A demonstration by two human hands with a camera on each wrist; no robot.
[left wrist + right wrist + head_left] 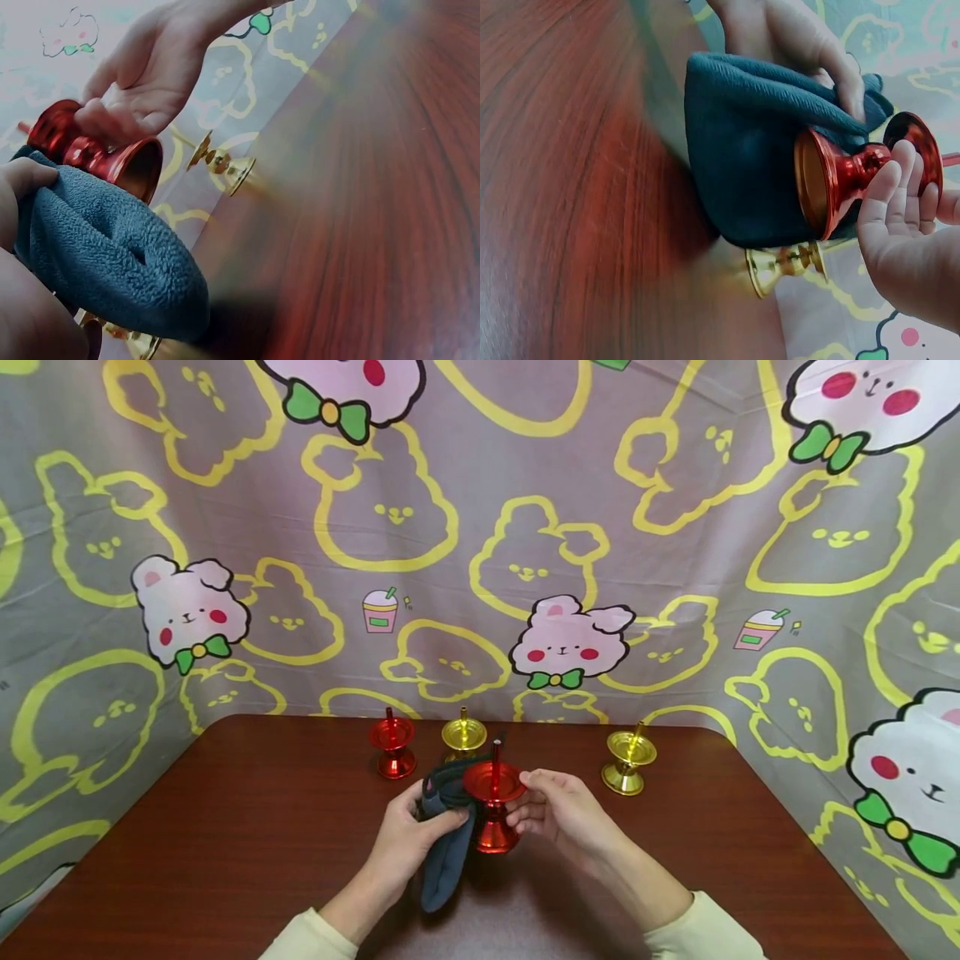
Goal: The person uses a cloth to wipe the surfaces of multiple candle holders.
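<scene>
A shiny red candlestick (497,835), with a dish-shaped top and a thin upright tube, is held up off the table in front of me. My right hand (570,818) grips it, thumb at the dish rim and fingers curled by the stem. In my left hand (401,839) is a folded dark blue-grey cloth (447,864), bunched against the candlestick's left side. The right wrist view shows the candlestick's hollow base (815,184) beside the cloth (742,150). Where cloth and candlestick meet is partly hidden.
Another red candlestick (395,762) stands at the back left of the brown wooden table (225,860). A gold candlestick (463,735) is beside it, partly covered by the cloth; a second gold candlestick (628,764) stands at the back right. A patterned curtain (465,543) hangs around the table.
</scene>
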